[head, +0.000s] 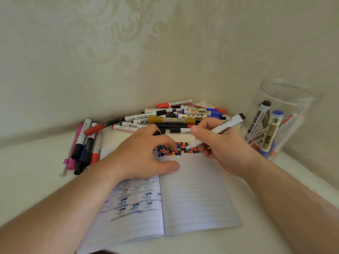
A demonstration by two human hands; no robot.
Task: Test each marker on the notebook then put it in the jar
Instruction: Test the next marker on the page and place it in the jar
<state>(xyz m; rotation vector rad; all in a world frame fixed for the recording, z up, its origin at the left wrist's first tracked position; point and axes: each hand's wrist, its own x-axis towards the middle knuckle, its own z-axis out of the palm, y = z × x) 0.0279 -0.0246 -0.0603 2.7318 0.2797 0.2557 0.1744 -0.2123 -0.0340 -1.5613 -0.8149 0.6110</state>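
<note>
On one notebook (192,195), two hands (143,153) (223,149); right grips one marker (220,128).

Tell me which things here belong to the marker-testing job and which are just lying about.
In the job:
- white marker with black end, gripped by the right hand
- open lined paper notebook, pressed by the left hand
- clear plastic jar
- pile of markers by the wall
- marker cluster at left

Lying about:
- pink pen
</note>
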